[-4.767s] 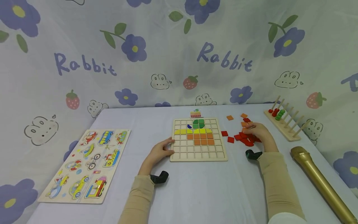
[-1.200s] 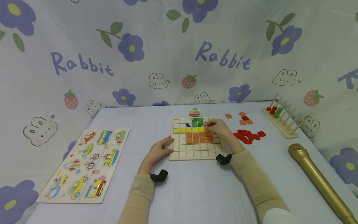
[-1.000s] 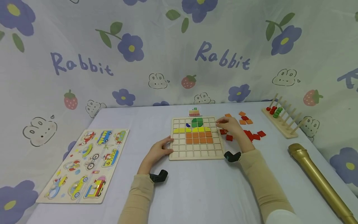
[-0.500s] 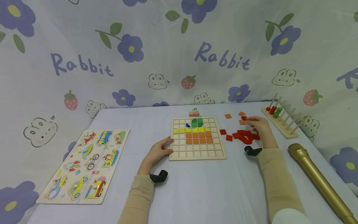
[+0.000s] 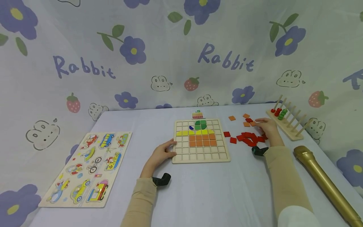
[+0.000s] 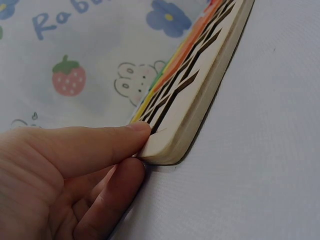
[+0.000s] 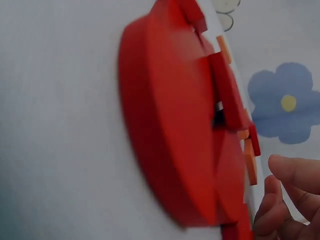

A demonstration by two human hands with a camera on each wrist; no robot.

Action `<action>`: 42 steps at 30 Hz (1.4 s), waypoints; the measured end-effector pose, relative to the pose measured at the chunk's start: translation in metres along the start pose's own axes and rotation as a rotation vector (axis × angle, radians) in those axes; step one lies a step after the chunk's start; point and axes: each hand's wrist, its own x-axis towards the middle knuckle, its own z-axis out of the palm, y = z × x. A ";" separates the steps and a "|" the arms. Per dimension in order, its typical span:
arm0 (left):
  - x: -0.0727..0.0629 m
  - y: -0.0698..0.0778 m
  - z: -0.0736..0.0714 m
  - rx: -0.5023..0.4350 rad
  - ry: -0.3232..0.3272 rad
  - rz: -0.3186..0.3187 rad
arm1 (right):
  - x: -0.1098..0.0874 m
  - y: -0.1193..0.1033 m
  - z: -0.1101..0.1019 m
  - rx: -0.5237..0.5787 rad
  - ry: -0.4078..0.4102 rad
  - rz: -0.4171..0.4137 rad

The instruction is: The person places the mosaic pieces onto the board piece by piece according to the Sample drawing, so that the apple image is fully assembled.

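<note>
A wooden grid board [image 5: 222, 154] lies on the table, bearing green, blue, yellow and orange pieces, the orange tiles [image 5: 202, 140] in two rows. My left hand [image 5: 160, 154] pinches the board's left edge; in the left wrist view the thumb [image 6: 107, 145] lies on top and a curled finger is at the side. My right hand [image 5: 267, 126] hovers right of the loose tiles, thumb and fingers apart, nothing seen between them. Its fingertips are close to a loose orange tile [image 5: 253, 124]; contact cannot be told. Red pieces [image 5: 249, 135] lie in a pile below, large and blurred in the right wrist view.
A small pattern card [image 5: 198, 114] lies behind the board. More orange tiles [image 5: 232, 118] and two red squares [image 5: 227, 134] lie to its right. A vehicle puzzle [image 5: 88, 167] is at left. A peg rack with beads [image 5: 285, 123] and a gold microphone [image 5: 320, 176] stand right.
The second orange row has gained a tile at its left end. My right hand has gone from the board back right to the loose tiles. The left hand stays put.
</note>
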 end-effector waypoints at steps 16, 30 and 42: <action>0.001 0.003 -0.002 0.017 0.015 0.013 | 0.001 -0.004 -0.001 -0.322 -0.088 -0.150; 0.003 0.000 0.000 0.015 0.010 0.015 | -0.009 -0.004 0.000 -0.233 -0.074 -0.203; 0.001 0.001 0.000 0.021 0.008 0.015 | -0.035 -0.033 0.038 -0.175 -0.069 -0.301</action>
